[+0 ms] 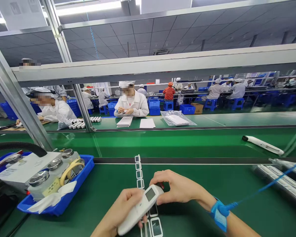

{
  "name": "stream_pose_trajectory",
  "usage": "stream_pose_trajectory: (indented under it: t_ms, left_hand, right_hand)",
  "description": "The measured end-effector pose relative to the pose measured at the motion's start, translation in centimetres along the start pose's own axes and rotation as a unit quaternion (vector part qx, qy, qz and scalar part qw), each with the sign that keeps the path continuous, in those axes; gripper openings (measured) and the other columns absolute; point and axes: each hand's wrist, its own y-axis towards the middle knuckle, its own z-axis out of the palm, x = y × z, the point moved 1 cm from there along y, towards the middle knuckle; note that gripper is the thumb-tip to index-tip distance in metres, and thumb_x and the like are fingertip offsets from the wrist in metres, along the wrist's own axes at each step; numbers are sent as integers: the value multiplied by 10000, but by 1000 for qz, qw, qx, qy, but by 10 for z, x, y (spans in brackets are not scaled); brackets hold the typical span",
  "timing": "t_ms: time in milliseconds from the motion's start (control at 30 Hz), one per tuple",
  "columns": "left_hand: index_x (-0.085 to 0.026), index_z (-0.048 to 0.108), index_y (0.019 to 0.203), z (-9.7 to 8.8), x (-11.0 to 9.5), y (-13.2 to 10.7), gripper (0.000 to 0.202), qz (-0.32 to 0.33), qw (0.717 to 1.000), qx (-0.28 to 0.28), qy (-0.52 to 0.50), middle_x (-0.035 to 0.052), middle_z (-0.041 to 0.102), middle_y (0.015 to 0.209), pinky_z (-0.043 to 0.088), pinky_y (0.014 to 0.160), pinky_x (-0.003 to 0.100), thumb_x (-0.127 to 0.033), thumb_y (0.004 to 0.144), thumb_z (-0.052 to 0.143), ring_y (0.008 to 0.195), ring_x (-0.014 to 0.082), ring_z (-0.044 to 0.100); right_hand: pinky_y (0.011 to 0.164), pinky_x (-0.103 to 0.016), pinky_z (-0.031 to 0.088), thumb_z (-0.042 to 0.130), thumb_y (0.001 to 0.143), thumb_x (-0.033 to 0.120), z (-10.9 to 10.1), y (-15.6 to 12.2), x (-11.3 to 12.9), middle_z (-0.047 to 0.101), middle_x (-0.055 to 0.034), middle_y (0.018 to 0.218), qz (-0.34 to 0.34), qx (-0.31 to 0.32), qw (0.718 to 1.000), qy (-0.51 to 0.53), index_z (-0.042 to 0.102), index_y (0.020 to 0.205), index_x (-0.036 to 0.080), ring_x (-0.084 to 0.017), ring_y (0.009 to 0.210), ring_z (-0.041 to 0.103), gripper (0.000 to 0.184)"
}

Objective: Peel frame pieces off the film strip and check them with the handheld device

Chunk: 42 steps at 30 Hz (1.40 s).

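Note:
My left hand (123, 207) is wrapped round a white handheld device (140, 209) with a small grey screen, holding it tilted over the green mat. My right hand (177, 187) pinches the device's upper end by the screen, fingers curled. A blue wrist strap (219, 214) with a blue coiled cord sits on my right wrist. Under the device a strip of white-framed screen stickers (138, 171) runs away from me across the mat.
A blue tray (64, 200) at left holds metal-topped bottles, a tape roll and cloths. A white device (262, 144) lies on the green conveyor at right. Trays of white parts (281, 181) sit at far right. People in white coats work at the benches beyond.

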Motion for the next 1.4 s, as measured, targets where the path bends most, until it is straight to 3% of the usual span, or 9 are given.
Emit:
stream_pose_trajectory:
  t_ms: [100,167,300,467,700,900,1100,1267,1400]
  left_hand:
    - [-129,637,949,-26,7,16,459,93,972,-216,20,109,682,934,521,723,278,-543,761,571,903,234,635]
    - [-145,612,1012,-41,13,27,470,133,948,-281,73,124,642,1095,472,890,342,-542,767,553,1071,262,567]
    - [-177,563,1115,-48,22,43,425,152,920,-268,241,121,593,1182,397,981,421,-471,817,490,1102,270,546]
    - [-187,525,1194,-39,25,44,408,175,878,-237,377,122,557,1221,380,995,440,-389,850,438,1151,268,501]
    - [-230,423,1332,-35,22,40,507,144,844,-150,495,66,447,1392,287,1060,443,-329,837,469,1326,262,303]
    - [-209,420,1336,-28,14,48,494,152,802,-134,562,76,471,1377,319,1028,444,-370,870,436,1294,265,355]
    - [-221,453,1311,-31,19,53,476,179,791,-137,568,69,482,1369,325,1030,449,-391,867,450,1290,271,370]
    - [-243,415,1334,-32,22,54,520,195,820,-160,514,83,430,1407,305,1036,480,-395,841,482,1293,288,365]
    - [-238,346,1364,-28,22,53,575,203,906,-157,337,109,477,1358,339,1023,433,-399,833,498,1233,269,448]
  right_hand:
    - [494,-195,325,721,665,233,-10,5,-35,482,57,620,114,-110,987,6,632,814,170,-104,551,425,185]
    - [474,-202,324,689,673,265,-24,7,-68,472,63,569,218,-240,946,-25,588,767,170,-111,520,429,167]
    - [515,-249,341,589,760,328,-59,5,-127,525,0,641,327,-397,851,-107,480,733,184,-171,592,500,183]
    - [550,-292,343,606,753,300,-78,-7,-165,549,-73,735,383,-453,783,-186,468,754,186,-264,712,558,179]
    - [725,-394,422,489,803,218,-54,-17,-168,547,-193,1029,304,-453,807,-226,527,1010,107,-297,862,559,238]
    - [890,-408,375,503,855,258,8,15,-123,629,-111,1061,145,-331,910,-203,585,1118,181,-271,1019,522,286]
    - [945,-418,326,558,811,144,44,46,-89,619,-66,1135,70,-284,949,-115,575,1184,237,-241,1080,492,385]
    - [751,-338,455,496,799,131,46,52,-97,659,-38,837,51,-324,945,19,651,908,200,-190,779,590,202]
    - [500,-259,460,495,826,321,44,55,-115,603,-24,723,64,-387,908,145,595,890,170,-143,547,550,192]
